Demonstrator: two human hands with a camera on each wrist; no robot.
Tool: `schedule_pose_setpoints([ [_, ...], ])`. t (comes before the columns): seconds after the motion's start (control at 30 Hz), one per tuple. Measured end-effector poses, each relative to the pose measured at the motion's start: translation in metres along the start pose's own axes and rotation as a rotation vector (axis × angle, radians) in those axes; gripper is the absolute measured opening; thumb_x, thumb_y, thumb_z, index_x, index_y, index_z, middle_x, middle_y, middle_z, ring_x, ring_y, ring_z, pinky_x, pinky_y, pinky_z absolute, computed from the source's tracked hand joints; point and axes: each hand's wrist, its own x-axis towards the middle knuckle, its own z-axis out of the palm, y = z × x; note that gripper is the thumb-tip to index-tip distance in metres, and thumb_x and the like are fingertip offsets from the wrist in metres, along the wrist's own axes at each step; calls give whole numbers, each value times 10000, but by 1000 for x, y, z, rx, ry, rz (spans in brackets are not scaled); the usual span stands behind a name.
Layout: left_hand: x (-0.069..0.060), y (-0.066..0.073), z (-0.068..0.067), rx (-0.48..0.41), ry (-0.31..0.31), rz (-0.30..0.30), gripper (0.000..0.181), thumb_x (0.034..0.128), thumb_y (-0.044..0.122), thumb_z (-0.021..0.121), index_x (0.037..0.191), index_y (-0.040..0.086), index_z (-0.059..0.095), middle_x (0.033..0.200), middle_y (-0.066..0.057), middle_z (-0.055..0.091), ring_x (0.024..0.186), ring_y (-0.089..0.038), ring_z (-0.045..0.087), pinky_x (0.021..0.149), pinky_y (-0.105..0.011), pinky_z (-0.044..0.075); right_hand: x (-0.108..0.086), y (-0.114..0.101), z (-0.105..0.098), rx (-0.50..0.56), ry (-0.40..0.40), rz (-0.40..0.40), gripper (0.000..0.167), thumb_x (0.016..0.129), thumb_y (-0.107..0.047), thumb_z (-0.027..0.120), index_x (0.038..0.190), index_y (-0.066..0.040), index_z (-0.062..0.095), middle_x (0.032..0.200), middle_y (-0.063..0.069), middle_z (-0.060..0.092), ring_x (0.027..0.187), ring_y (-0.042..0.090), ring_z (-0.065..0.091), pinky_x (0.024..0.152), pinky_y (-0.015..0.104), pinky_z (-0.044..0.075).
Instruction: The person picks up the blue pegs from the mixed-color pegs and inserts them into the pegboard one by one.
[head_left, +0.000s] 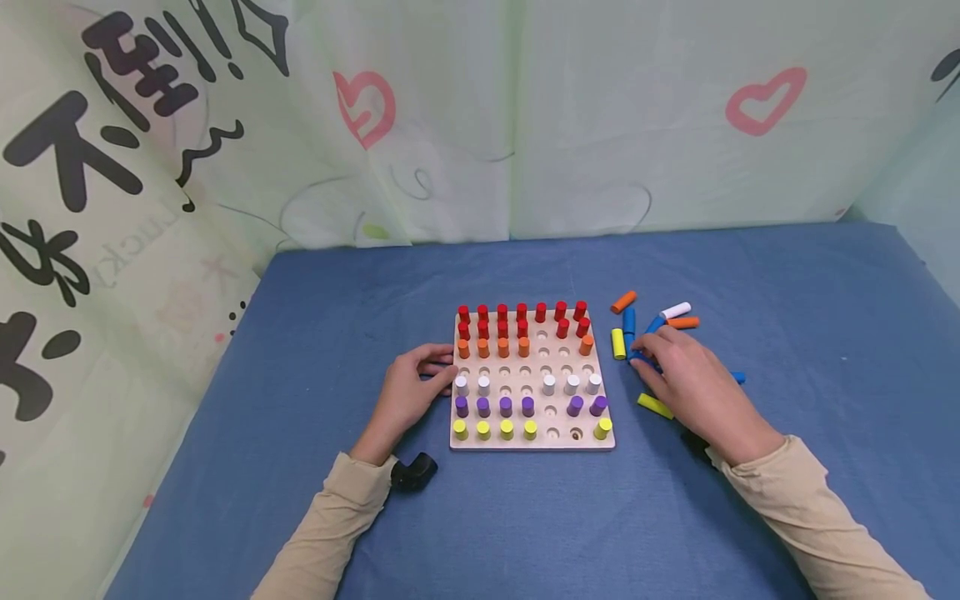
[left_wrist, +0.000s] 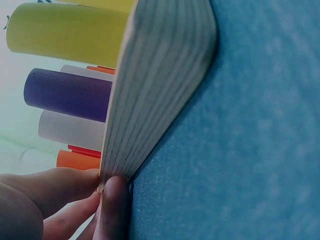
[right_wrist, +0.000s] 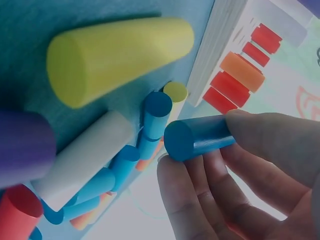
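A wooden pegboard [head_left: 532, 447] with rows of red, orange, white, purple and yellow pegs lies flat before me. Several of its holes hold no peg. At its left edge, my left hand [head_left: 408, 387] grips the rim, thumb and fingertips against the wood [left_wrist: 145, 95]. Right of the board, my right hand [head_left: 693, 379] is above a scatter of loose pegs. Between its thumb and fingers it pinches a blue peg [right_wrist: 197, 137], clear of the table in the right wrist view.
Loose pegs lie right of the board: yellow [head_left: 656, 406], white [head_left: 676, 310], orange [head_left: 623, 302] and blue [head_left: 629, 321]. A purple peg [right_wrist: 25, 147] and a red peg [right_wrist: 20, 210] appear in the right wrist view. Blue cloth [head_left: 337, 317] covers the table; a printed curtain [head_left: 585, 117] hangs behind.
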Motion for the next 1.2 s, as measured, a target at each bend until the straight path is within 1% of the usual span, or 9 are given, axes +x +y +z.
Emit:
schedule_pose_setpoints([
  [0.17,0,-1,0,-2,-1,-2,367,925,105,700,1281,37,639,1113,-129,670,887,-202,675,711,-274,614,2,-1,-2,3,-1,-1,257,871,-70,749,1090,46,681,890,134,618,714,209,530,580,313,448],
  [0.37,0,-1,-1,-8,-2,2,366,927,105,697,1281,33,637,1116,-133,672,887,-204,680,715,-277,615,3,-3,-5,12,2,-12,261,867,-68,753,1092,40,676,906,138,624,731,218,550,596,337,479],
  [0.53,0,-1,-1,-8,-8,7,364,931,105,692,1283,32,635,1122,-132,675,883,-203,683,715,-277,615,4,-4,-7,35,29,-29,243,867,-48,746,1082,38,674,924,146,639,767,241,602,631,394,538],
  [0.67,0,-1,-1,-8,-8,9,367,930,106,694,1284,33,635,1122,-132,674,884,-202,683,713,-275,615,4,-6,-9,49,33,-29,245,861,-39,750,1079,38,672,947,153,652,813,265,644,671,437,572],
  [0.87,0,-1,-1,-9,-9,9,372,929,106,694,1288,34,633,1126,-132,673,882,-200,682,715,-275,615,7,-9,-11,54,28,-29,254,860,-37,749,1087,42,667,985,168,662,852,282,660,719,471,584],
  [1.2,-1,0,-1,-18,-9,2,365,931,106,691,1285,35,635,1125,-131,672,888,-201,679,720,-276,615,11,-11,-14,76,22,-37,248,861,-21,743,1087,45,665,1019,179,673,878,300,685,765,489,591],
])
